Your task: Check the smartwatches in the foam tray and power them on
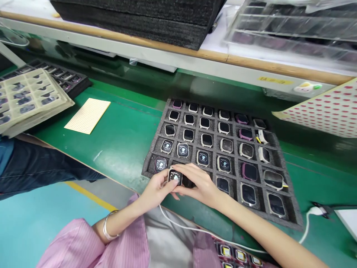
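A black foam tray (290, 208) with a grid of pockets lies on the green bench; most pockets hold a smartwatch body. Both my hands meet at the tray's near left edge. My left hand (154, 190) pinches one smartwatch (175, 176) with a lit screen, thumb pressed on its face. My right hand (199, 182) curls round the same watch from the right, fingers closed against it. A white cable (195, 229) runs under my right forearm toward the watch. Several watches in the nearest rows show lit dials; those farther back are dark.
A beige perforated card (87, 114) lies left on the green mat. Stacked trays of parts (28, 96) sit far left, above another person's dark-trousered leg (36, 167). Dark foam sheets (139, 16) and clear trays (292, 29) rest on the raised shelf. A red-dotted sheet (326, 111) lies right.
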{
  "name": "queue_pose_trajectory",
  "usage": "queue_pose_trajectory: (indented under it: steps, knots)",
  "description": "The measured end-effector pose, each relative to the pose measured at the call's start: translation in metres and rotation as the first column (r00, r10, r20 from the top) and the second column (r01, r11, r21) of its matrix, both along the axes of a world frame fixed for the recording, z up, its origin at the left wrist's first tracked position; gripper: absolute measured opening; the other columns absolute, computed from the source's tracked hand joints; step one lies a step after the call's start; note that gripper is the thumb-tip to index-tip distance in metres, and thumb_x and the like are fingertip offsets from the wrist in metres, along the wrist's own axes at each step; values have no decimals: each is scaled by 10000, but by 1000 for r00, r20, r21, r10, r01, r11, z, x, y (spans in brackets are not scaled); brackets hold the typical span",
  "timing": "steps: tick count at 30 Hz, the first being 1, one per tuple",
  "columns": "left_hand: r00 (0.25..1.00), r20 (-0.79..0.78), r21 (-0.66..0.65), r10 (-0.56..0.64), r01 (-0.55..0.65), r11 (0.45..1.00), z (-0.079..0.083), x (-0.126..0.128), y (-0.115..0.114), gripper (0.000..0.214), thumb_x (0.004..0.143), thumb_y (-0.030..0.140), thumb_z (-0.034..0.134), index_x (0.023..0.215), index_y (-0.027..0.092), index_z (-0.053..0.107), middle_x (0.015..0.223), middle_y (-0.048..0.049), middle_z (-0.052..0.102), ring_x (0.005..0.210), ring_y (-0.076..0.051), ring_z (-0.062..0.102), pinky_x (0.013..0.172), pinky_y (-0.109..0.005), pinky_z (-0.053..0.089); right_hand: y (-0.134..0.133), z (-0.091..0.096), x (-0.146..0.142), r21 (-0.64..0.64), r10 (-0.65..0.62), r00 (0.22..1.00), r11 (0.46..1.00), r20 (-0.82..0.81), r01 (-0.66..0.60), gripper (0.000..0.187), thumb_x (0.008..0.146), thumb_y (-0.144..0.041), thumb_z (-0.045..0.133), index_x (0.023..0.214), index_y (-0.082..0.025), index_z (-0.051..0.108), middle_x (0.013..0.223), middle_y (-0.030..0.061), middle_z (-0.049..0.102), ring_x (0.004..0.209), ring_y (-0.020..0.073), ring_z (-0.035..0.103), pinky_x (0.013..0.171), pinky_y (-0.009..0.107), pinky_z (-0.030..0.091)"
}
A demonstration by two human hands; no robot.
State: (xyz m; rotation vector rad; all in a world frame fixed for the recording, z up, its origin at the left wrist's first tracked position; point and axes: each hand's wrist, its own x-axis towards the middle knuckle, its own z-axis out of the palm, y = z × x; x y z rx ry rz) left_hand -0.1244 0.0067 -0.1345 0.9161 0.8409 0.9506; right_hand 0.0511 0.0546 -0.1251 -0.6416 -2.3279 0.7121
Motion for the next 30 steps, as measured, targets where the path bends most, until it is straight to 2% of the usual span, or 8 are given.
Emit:
queue_pose_trajectory:
  steps: [5,17,24,30]
  knots:
    - [1000,-1,16,-7,7,1000,-2,-1,-1,296,876,394,567,972,115,548,773,-34,605,668,-154,633,573,-265,565,-1,-2,1,-9,-8,1000,1000,1,8,477,894,-400,621,1290,-164,499,1147,144,646,1037,247,624,877,417,509]
    - [1000,-25,13,6,-6,1000,-6,-2,-4,340,859,441,573,998,132,558,828,-42,587,728,-157,577,575,-247,543,-2,-2,1,8,17,1000,1000,-6,-17,522,878,-300,663,1342,-186,452,1166,138,637,1003,242,625,879,430,492]
    - [998,-60,29,7,-5,1000,-7,-1,-5,368,853,467,567,1018,138,549,821,-36,567,717,-154,561,569,-243,529,-4,0,1,34,2,1000,999,19,-2,509,878,-326,659,1324,-166,473,1165,144,636,1037,246,615,896,423,493]
    - [997,-79,62,5,0,998,-9,-1,-7,316,879,423,540,1032,147,518,803,-17,539,675,-134,561,536,-221,507,-4,2,0,50,5,999,999,36,-7,491,886,-343,647,1308,-158,475,1163,153,630,1037,251,607,892,436,486]
